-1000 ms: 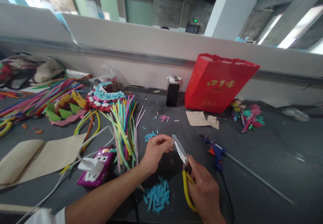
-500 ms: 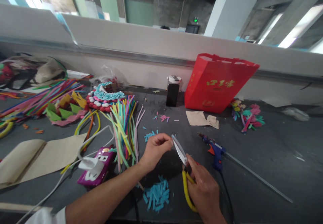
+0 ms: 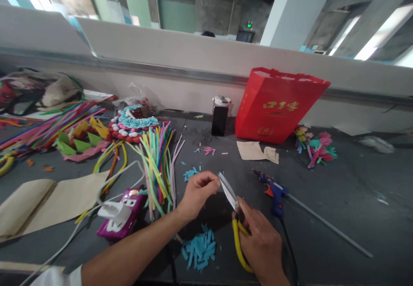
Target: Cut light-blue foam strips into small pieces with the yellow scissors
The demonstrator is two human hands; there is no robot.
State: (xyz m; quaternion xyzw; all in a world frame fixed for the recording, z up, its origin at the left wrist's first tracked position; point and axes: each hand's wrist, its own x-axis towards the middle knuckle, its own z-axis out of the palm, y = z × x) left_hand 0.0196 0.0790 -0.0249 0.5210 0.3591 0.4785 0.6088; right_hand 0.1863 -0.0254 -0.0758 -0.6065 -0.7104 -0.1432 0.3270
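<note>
snipping looks to be the step in hand: the scissors (image 3: 232,210), yellow-handled with pale blades angled up and left, sit above the dark table (image 3: 338,200) with the right hand (image 3: 262,247) clamped on the handles. the left hand (image 3: 196,191) pinches something too small to tell at the blade tip. next calls for a steady feed over the blue scraps (image 3: 199,247), near the glue gun (image 3: 274,193).

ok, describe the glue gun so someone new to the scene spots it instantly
Start at the tall red bag standing against the wall at the back of the dark grey table. Come toward the camera, past the crumpled brown paper scrap: the blue pistol-shaped glue gun lies there, alone in having an orange trigger.
</note>
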